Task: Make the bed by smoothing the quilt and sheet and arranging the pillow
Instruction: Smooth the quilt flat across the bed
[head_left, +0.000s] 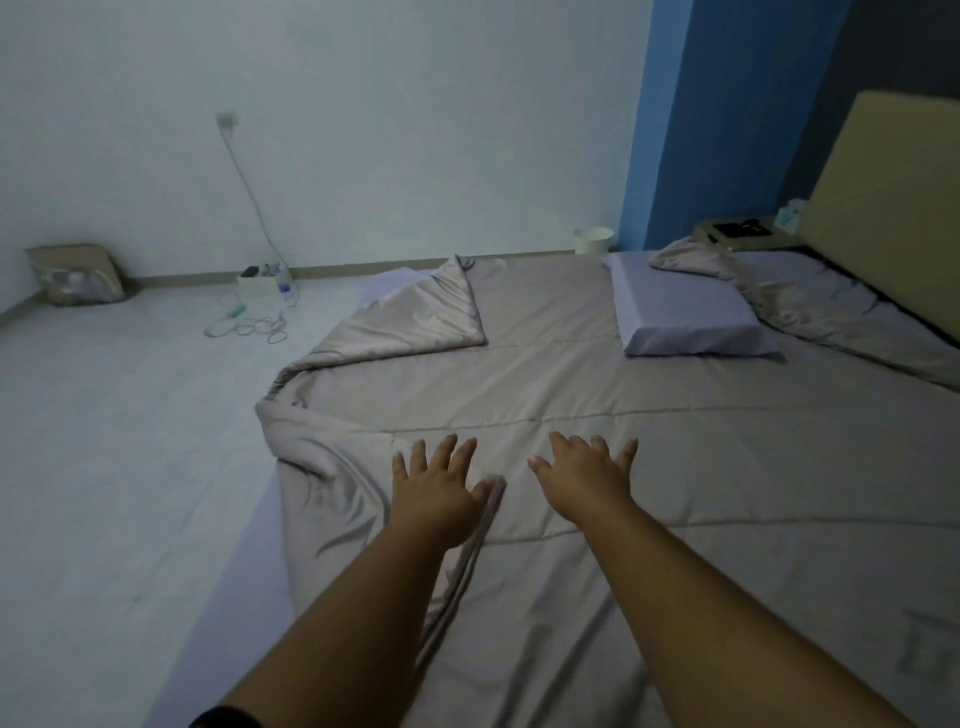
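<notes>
A grey-beige quilt (649, 441) covers most of the low bed. Its far left corner (441, 312) is folded back and its left edge is bunched into folds (311, 441). My left hand (434, 488) lies flat on the quilt with fingers spread, next to a raised crease. My right hand (584, 475) lies flat beside it, fingers also spread. A pale lilac pillow (685, 312) rests on the quilt near the head of the bed. A strip of pale sheet (244, 571) shows along the bed's left side.
A tan headboard (883, 208) stands at the right, with a bedside table (743, 234) holding small items. A white bin (594, 240) sits by the blue wall. On the floor at left lie a power strip with coiled cables (260, 312) and a bag (78, 275).
</notes>
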